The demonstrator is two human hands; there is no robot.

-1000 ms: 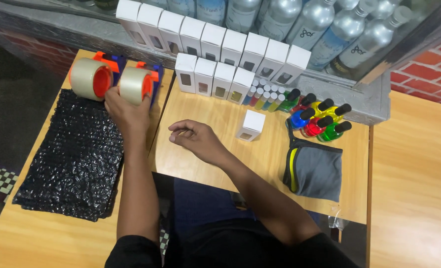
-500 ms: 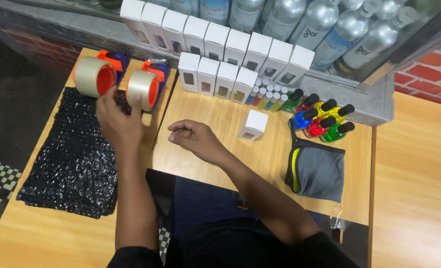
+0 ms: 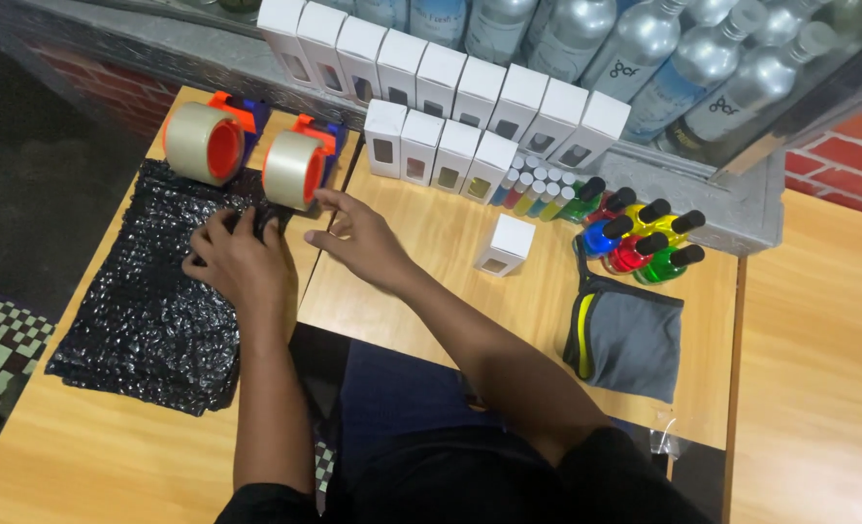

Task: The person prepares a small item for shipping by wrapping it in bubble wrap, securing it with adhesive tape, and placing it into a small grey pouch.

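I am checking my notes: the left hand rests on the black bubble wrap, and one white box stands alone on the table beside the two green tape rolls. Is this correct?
Not quite. In the head view the two tape rolls are clear tape on orange cores, not green. The rest holds: the left hand rests on the black bubble wrap, and one white box stands alone on the table.

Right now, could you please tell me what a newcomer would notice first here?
Two clear tape rolls on orange dispensers at the table's far left, with the left hand on the black bubble-wrap sheets below them. The right hand reaches to the nearer roll; bright coloured bottles cluster right.
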